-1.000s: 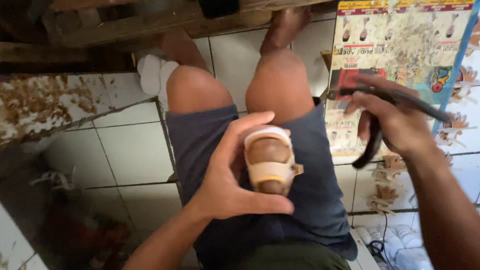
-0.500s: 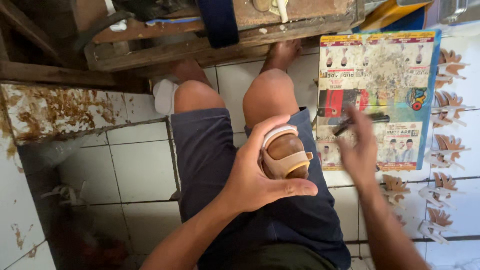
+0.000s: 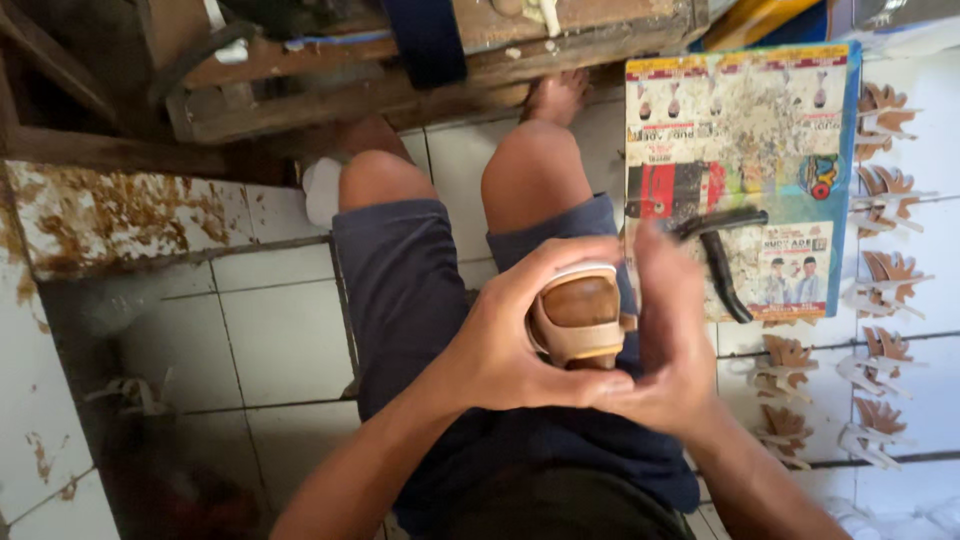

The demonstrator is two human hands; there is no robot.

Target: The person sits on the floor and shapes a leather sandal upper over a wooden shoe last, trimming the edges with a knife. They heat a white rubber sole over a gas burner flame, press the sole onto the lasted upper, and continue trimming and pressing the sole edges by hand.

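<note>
Here the left hand (image 3: 505,345) is curling closed around a tan sandal (image 3: 580,318) over the lap, the sandal lying at its three o'clock. The right hand (image 3: 665,340), fingers straight, is pressing against the sandal's right side; pliers (image 3: 722,250) are resting at its one o'clock on a poster (image 3: 740,120).

right hand (image 3: 672,345) blurred; sandal (image 3: 580,318) heel hidden behind palms.

Black pliers (image 3: 722,255) are laid on a worn printed board (image 3: 745,140) on the tiled floor (image 3: 280,340); brown cut-out pieces (image 3: 885,270) are scattered beside it, below a wooden bench (image 3: 330,70).
</note>
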